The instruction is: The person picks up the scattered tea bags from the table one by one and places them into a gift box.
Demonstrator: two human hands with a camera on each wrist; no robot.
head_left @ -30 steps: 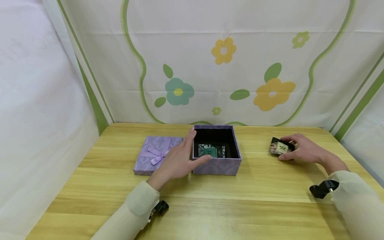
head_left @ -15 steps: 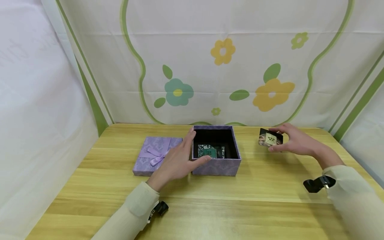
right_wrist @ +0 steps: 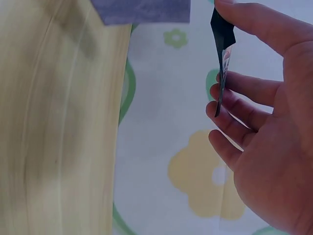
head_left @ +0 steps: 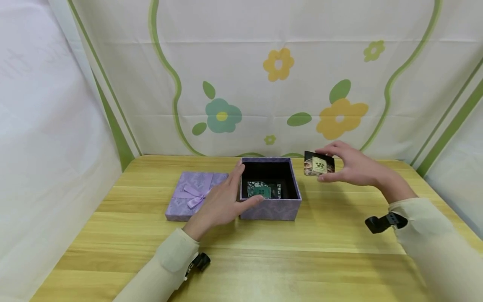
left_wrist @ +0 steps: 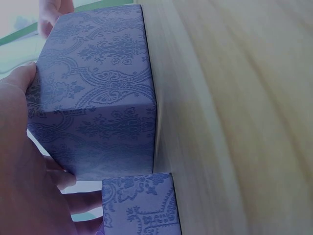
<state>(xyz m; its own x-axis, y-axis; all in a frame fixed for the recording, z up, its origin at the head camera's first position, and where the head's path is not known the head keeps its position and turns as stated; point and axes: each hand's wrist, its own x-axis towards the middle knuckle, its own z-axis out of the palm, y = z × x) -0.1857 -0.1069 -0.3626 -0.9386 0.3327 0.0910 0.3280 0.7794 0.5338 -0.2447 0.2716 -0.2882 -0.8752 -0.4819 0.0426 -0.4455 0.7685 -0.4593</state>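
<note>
Fingers (head_left: 332, 152) of the right hand (head_left: 352, 167) pinch a small dark packet (head_left: 318, 164) in the air beside the open purple box (head_left: 270, 208), which the left hand (head_left: 222, 201) steadies with flat fingers; lowering it level should clear the rim.
</note>
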